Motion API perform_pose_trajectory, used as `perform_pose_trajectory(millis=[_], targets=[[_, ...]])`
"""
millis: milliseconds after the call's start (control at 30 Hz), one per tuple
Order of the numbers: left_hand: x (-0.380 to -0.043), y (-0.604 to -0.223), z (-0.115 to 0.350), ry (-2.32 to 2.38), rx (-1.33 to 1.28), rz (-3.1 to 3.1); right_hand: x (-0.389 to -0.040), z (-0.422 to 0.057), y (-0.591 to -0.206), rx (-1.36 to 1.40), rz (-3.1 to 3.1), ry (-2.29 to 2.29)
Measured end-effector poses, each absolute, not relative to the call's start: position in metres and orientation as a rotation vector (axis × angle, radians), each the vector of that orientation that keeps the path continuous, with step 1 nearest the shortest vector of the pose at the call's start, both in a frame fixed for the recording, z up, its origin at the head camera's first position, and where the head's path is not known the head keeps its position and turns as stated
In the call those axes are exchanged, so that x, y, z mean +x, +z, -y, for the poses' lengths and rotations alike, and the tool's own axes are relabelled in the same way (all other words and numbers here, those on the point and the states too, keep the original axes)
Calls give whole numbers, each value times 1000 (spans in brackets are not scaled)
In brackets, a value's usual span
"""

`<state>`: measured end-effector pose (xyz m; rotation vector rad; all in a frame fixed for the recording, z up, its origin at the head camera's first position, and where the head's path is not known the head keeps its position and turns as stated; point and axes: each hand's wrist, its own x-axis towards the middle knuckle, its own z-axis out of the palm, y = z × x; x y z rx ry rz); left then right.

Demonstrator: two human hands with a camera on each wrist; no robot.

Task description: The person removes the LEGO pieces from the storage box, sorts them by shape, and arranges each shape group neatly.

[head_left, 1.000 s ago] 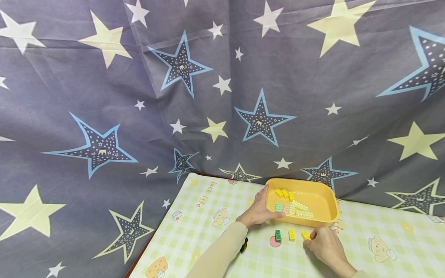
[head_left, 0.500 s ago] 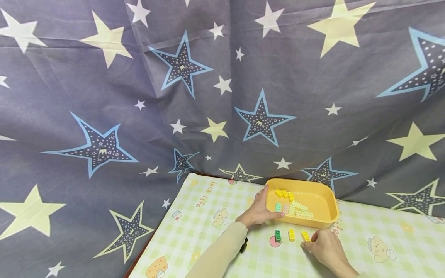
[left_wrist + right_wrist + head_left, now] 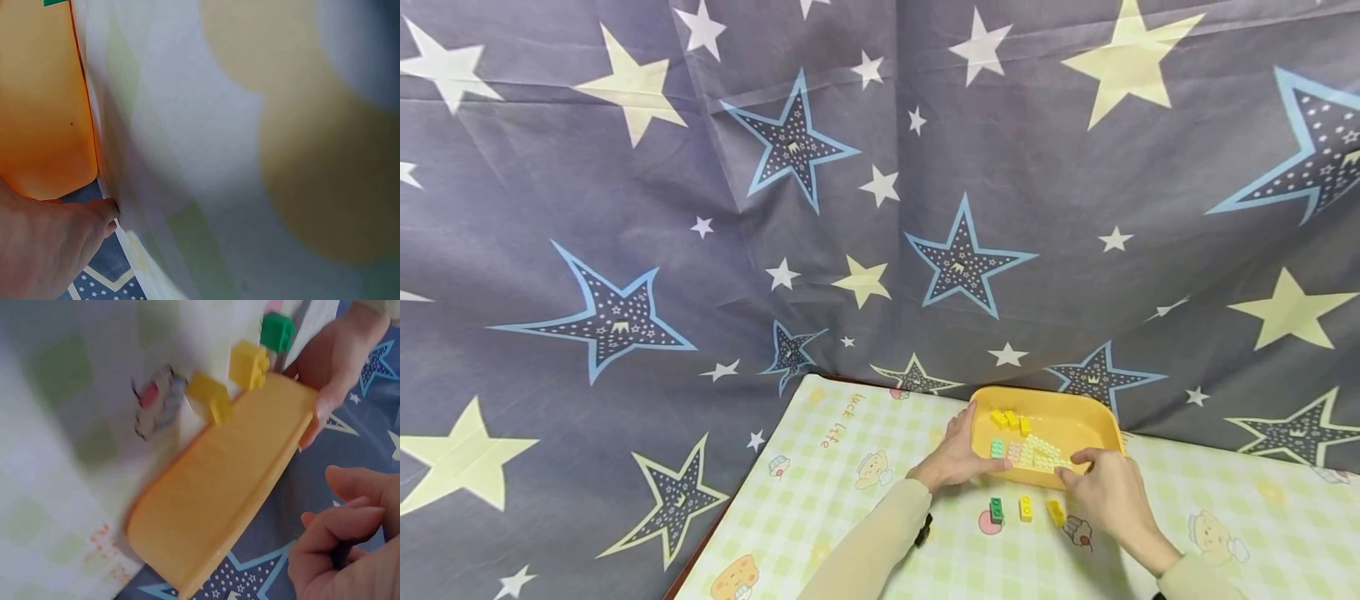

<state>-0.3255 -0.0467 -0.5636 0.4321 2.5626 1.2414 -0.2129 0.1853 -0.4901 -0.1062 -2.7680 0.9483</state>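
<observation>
since half a second ago, the right hand [image 3: 1112, 492] is moving up and away from the slanted yellow brick [image 3: 1056, 512], and it is now hovering at the near right corner of the yellow tray [image 3: 1075, 417]. that brick is looking different too: its studs were facing up, and now they are not showing clearly; i cannot tell whether it is lying on its side. nearest, it is resting on the checked cloth [image 3: 1000, 571], to the left of the right hand and closer to the person, with a cupcake print [image 3: 1078, 532] showing beside it. to its left, a straight yellow brick [image 3: 1026, 508] and a green brick [image 3: 996, 510] are sitting as before. the right hand is keeping its fingers loosely bent, tips apart, holding nothing that shows; pale green bricks [image 3: 1045, 452] are lying by its fingertips, contact unclear. the left hand [image 3: 957, 452] is gripping the tray's left end, thumb over the near rim. farther in, three yellow bricks [image 3: 1011, 420] are lying at the tray's far left. behind, a star-printed curtain [image 3: 842, 208] is hanging.
</observation>
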Motion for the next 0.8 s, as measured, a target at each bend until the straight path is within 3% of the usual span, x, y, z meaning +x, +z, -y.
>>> perform_pose_trajectory(millis=[400,800], targets=[[-327,-566,48,1229,452,-2572,-260,-183,-484,-16,2718,895],[-327,-568,48,1250,428,-2557,-295,-180,-500,-108,2803,951]])
